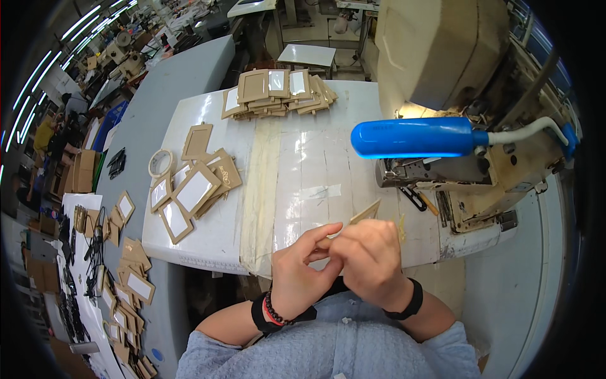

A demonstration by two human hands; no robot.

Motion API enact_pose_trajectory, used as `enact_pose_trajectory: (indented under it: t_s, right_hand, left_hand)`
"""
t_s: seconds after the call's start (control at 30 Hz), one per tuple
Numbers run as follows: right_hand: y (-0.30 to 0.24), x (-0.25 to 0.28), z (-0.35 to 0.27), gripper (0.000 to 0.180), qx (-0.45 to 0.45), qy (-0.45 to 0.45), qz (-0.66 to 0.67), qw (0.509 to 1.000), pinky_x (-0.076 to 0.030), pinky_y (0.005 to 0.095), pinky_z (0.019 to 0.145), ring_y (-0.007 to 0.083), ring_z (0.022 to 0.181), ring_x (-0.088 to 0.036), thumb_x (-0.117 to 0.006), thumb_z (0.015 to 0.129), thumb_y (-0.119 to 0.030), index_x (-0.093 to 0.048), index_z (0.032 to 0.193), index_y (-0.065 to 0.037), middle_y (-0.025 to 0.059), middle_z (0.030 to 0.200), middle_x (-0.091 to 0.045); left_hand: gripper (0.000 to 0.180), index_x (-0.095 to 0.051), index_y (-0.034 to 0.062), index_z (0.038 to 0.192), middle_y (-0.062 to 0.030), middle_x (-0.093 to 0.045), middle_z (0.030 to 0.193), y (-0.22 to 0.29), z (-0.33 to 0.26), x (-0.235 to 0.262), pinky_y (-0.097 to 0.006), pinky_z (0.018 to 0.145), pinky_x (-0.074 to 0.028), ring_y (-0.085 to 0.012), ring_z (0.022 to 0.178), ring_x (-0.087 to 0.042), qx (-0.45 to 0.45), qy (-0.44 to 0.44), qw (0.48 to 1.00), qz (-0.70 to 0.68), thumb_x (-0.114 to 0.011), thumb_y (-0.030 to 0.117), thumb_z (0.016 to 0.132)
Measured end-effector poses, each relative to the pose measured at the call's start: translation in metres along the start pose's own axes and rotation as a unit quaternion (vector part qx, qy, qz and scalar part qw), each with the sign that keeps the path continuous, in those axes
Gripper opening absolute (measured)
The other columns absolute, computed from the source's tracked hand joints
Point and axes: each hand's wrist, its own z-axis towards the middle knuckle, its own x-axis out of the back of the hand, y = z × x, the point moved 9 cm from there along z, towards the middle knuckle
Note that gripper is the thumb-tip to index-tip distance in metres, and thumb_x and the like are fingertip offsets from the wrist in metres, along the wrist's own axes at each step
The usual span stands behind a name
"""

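I see my left hand (298, 273) and right hand (369, 260) together at six o'clock, fingers (322, 235) pinched on a tan card frame (365, 213) over the white tabletop (303, 164); a sewing machine (467, 170) sits at three o'clock.

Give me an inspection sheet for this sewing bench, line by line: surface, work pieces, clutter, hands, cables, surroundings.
Surface: white bench top with tape strips down its middle.
Job's things: tan card piece held at the near edge; its lower part is hidden by the hands.
Clutter: loose windowed tan frames on the left, a far stack of frames, a tape roll.
Hands: left hand and right hand together, both pinching the piece.
Cables: dark cords on the side table at left.
Surroundings: sewing machine with a blue lamp on the right; more frames on the side table; other benches beyond.
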Motion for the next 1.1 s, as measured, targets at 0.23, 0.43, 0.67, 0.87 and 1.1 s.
enact_pose_trajectory:
  t_s: [0.23,0.43,0.67,0.87,1.1]
  right_hand:
    - [-0.029,-0.015,-0.009,0.023,0.090,-0.037,0.304,0.948,-0.046,0.0362,0.080,0.0234,0.086,-0.061,-0.061,0.076,-0.001,-0.060,0.099,-0.003,0.0069,0.092,-0.063]
    - [-0.031,-0.020,-0.016,0.037,0.045,-0.071,0.518,0.851,-0.051,0.0371,0.072,0.0273,0.075,-0.059,-0.059,0.071,0.020,-0.052,0.102,0.000,0.0093,0.085,-0.058]
    - [-0.046,-0.029,-0.019,0.034,0.017,-0.117,0.600,0.791,-0.050,0.0339,0.072,0.0252,0.074,-0.056,-0.059,0.073,0.019,-0.052,0.099,-0.001,0.0079,0.084,-0.055]
    - [-0.060,-0.033,-0.015,0.033,0.018,-0.120,0.633,0.765,-0.048,0.0320,0.071,0.0235,0.072,-0.051,-0.059,0.074,0.018,-0.050,0.098,-0.002,0.0071,0.085,-0.050]
    - [-0.076,-0.047,-0.029,0.034,0.021,-0.205,0.642,0.738,-0.046,0.0346,0.071,0.0249,0.076,-0.053,-0.057,0.079,0.017,-0.047,0.102,-0.006,0.0059,0.089,-0.054]
  left_hand:
    - [0.040,-0.057,-0.0047,0.123,-0.0111,-0.066,0.104,-0.012,-0.006,0.001,-0.025,0.078,-0.056,-0.0131,0.093,-0.065,0.033,0.010,0.977,-0.208,-0.069,-0.006,0.085]
    - [0.037,-0.055,-0.0080,0.123,-0.0089,-0.061,0.102,-0.028,-0.005,-0.002,-0.024,0.078,-0.056,-0.0128,0.094,-0.063,0.073,0.032,0.960,-0.270,-0.066,-0.009,0.088]
    - [0.037,-0.055,-0.0087,0.124,-0.0080,-0.061,0.101,-0.024,-0.003,-0.005,-0.024,0.081,-0.057,-0.0127,0.096,-0.062,0.072,0.052,0.955,-0.282,-0.064,-0.011,0.088]
    - [0.037,-0.056,-0.0115,0.121,-0.0133,-0.068,0.100,-0.028,-0.004,-0.003,-0.026,0.084,-0.054,-0.0139,0.093,-0.065,0.086,0.090,0.951,-0.283,-0.069,-0.007,0.086]
    - [0.037,-0.056,-0.0115,0.121,-0.0118,-0.067,0.097,-0.025,-0.003,-0.003,-0.022,0.080,-0.054,-0.0129,0.091,-0.065,0.074,0.089,0.954,-0.276,-0.067,-0.008,0.086]
